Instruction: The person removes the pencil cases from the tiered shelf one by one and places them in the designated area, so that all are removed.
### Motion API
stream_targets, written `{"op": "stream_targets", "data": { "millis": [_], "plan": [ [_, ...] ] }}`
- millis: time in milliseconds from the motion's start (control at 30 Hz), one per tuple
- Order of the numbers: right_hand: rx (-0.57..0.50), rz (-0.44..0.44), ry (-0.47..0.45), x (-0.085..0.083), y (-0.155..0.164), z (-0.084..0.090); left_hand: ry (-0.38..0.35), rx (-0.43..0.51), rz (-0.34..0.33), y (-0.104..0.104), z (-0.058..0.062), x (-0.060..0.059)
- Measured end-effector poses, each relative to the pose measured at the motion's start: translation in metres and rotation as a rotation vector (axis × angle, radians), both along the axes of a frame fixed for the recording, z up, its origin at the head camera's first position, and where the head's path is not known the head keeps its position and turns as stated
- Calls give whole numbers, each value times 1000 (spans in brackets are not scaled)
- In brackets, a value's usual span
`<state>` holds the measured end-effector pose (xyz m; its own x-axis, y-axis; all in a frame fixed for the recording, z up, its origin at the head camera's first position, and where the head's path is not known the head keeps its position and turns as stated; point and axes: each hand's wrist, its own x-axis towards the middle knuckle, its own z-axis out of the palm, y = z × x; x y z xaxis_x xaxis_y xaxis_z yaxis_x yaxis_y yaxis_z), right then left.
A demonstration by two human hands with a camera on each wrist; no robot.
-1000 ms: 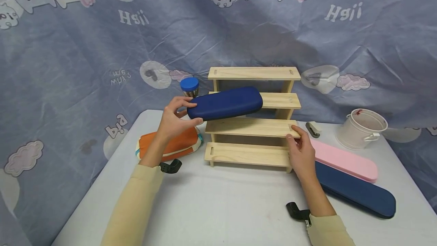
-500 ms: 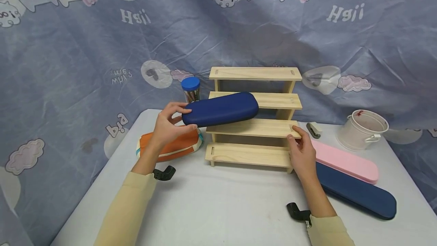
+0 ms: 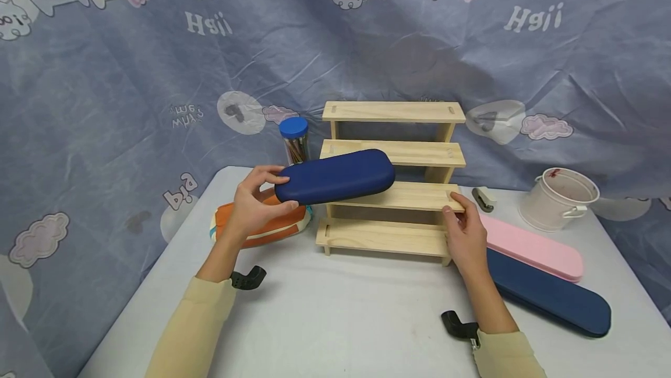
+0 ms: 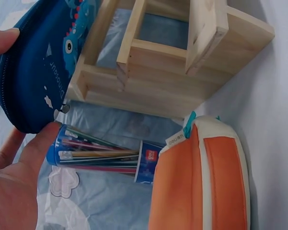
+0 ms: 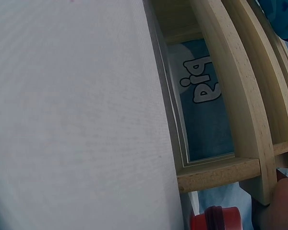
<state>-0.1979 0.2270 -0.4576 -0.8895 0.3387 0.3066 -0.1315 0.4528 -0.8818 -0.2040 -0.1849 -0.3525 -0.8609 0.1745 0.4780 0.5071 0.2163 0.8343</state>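
My left hand (image 3: 257, 206) grips one end of a dark blue zippered pencil case (image 3: 335, 177), thumb below and fingers above. The case is in the air, slightly tilted, before the middle tiers of a stepped wooden shelf (image 3: 385, 235). In the left wrist view, the pencil case (image 4: 33, 72) shows a dinosaur print on its other face. My right hand (image 3: 466, 235) pinches the right end of the shelf's second tier from the bottom. Only a small part of that hand (image 5: 281, 203) shows in the right wrist view.
An orange pouch (image 3: 275, 229) and a blue-lidded jar of pencils (image 3: 295, 139) stand left of the shelf. To its right are a pink case (image 3: 534, 250), a navy case (image 3: 550, 293), a small stapler (image 3: 483, 198) and a white bucket (image 3: 558, 198). A patterned cloth (image 3: 157, 75) hangs behind.
My left hand has brought the pencil case a little left and down, away from the upper tiers. The right hand has kept its hold on the shelf.
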Motion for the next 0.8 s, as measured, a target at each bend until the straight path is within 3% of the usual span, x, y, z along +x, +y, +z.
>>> {"op": "stream_targets", "data": {
  "millis": [800],
  "plan": [
    [-3, -1, 4, -1, 0, 0, -15, -18, -2, -29, -20, 26]
  ]
}}
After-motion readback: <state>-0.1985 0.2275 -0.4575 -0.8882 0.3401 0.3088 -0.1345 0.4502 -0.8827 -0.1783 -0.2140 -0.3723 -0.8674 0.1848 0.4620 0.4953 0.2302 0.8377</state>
